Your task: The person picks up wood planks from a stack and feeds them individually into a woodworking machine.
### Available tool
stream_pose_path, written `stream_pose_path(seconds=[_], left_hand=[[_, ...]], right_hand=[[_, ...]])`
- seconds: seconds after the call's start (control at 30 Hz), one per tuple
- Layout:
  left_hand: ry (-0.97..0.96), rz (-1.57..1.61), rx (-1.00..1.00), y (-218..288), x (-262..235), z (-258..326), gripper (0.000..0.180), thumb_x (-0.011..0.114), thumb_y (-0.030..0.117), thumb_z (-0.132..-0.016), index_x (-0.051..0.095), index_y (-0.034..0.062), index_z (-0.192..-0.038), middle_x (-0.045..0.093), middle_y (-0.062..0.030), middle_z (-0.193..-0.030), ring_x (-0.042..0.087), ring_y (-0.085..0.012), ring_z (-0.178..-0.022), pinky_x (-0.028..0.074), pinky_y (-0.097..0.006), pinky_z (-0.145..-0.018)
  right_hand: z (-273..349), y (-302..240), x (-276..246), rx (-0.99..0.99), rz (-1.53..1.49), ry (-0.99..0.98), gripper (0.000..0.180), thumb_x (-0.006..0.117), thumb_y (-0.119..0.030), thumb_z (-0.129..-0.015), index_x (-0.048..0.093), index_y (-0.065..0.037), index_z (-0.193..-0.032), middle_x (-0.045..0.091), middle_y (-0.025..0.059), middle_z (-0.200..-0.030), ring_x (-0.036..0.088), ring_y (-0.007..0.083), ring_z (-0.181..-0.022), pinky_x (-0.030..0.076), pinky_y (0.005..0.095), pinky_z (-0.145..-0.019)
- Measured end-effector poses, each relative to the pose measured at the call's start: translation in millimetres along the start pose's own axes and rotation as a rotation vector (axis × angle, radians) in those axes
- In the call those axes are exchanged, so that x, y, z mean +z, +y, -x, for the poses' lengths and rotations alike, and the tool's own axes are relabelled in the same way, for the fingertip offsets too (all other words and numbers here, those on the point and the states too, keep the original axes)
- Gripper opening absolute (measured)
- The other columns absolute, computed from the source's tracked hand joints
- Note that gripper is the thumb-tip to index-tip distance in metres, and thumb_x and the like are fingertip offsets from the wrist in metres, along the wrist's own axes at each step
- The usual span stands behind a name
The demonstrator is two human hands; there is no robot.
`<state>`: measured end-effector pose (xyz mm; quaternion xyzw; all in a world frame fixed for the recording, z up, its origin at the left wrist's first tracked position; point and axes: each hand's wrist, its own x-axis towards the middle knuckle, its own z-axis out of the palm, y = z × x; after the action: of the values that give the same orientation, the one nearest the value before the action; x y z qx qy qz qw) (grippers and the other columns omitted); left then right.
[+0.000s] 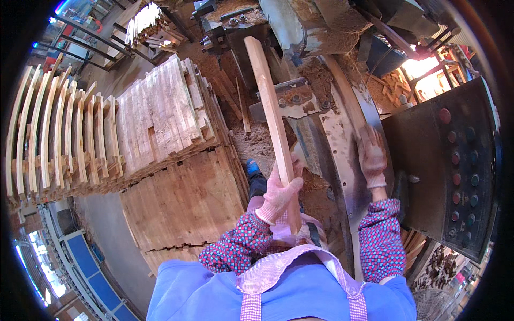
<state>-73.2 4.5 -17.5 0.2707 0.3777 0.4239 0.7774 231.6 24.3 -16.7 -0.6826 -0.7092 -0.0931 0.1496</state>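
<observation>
My left hand [280, 193], in a pink glove, grips a long pale wooden slat [271, 104] near its lower end; the slat points up and away from me toward the machine. My right hand [371, 158], also gloved, rests on a second wooden piece [345, 93] that lies along the shiny metal table [342, 176] of the woodworking machine. Sawdust covers the machine bed around both pieces.
Stacks of cut wooden slats [160, 117] stand at my left, with curved slats [53, 134] further left. A dark control panel with round buttons [455, 166] is at the right. Sawdust heaps [316, 80] lie on the machine ahead. Scrap wood [439, 267] sits lower right.
</observation>
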Motion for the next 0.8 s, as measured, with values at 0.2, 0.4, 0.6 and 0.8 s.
stream_pose_path(seconds=[0.2, 0.4, 0.6, 0.8], left_hand=[[0.052, 0.041, 0.226, 4.4, 36.3, -34.8, 0.076, 0.069, 0.001, -0.086, 0.029, 0.0053, -0.150, 0.045, -0.0092, -0.143, 0.050, -0.0213, -0.127, 0.047, -0.034, -0.100], [-0.362, -0.957, 0.498, 20.2, 0.3, -12.4, 0.079, 0.068, 0.022, -0.089, 0.025, -0.0030, -0.151, 0.031, -0.0238, -0.154, 0.028, -0.0354, -0.145, 0.025, -0.043, -0.118], [0.563, -1.926, 0.096, 93.5, -193.3, -145.5, 0.093, 0.068, 0.051, -0.082, 0.031, -0.0030, -0.148, 0.036, -0.0272, -0.150, 0.032, -0.0395, -0.141, 0.023, -0.044, -0.119], [0.851, -2.069, -0.408, 157.7, -287.7, -254.4, 0.103, 0.066, 0.057, -0.080, 0.021, -0.0005, -0.153, 0.020, -0.0250, -0.159, 0.021, -0.0395, -0.147, 0.020, -0.048, -0.119]], right_hand=[[-19.4, -78.7, -15.0, 0.130, -0.634, -0.080, 0.059, 0.064, -0.026, -0.092, 0.044, -0.002, -0.142, 0.050, 0.0193, -0.141, 0.049, 0.0331, -0.128, 0.043, 0.0388, -0.104], [97.2, -132.3, -95.1, 0.369, -0.649, -0.314, 0.086, 0.076, -0.019, -0.081, 0.030, 0.001, -0.151, 0.053, 0.0267, -0.137, 0.056, 0.0388, -0.123, 0.047, 0.0416, -0.101], [232.0, -78.7, -110.8, 0.503, -0.114, -0.325, 0.069, 0.069, -0.015, -0.084, 0.041, 0.002, -0.145, 0.050, 0.0295, -0.139, 0.053, 0.0470, -0.122, 0.043, 0.0479, -0.104], [95.5, -30.1, -37.9, 0.211, 0.107, -0.288, 0.046, 0.054, -0.022, -0.094, 0.051, -0.002, -0.135, 0.047, 0.0244, -0.141, 0.044, 0.0500, -0.126, 0.033, 0.0567, -0.110]])
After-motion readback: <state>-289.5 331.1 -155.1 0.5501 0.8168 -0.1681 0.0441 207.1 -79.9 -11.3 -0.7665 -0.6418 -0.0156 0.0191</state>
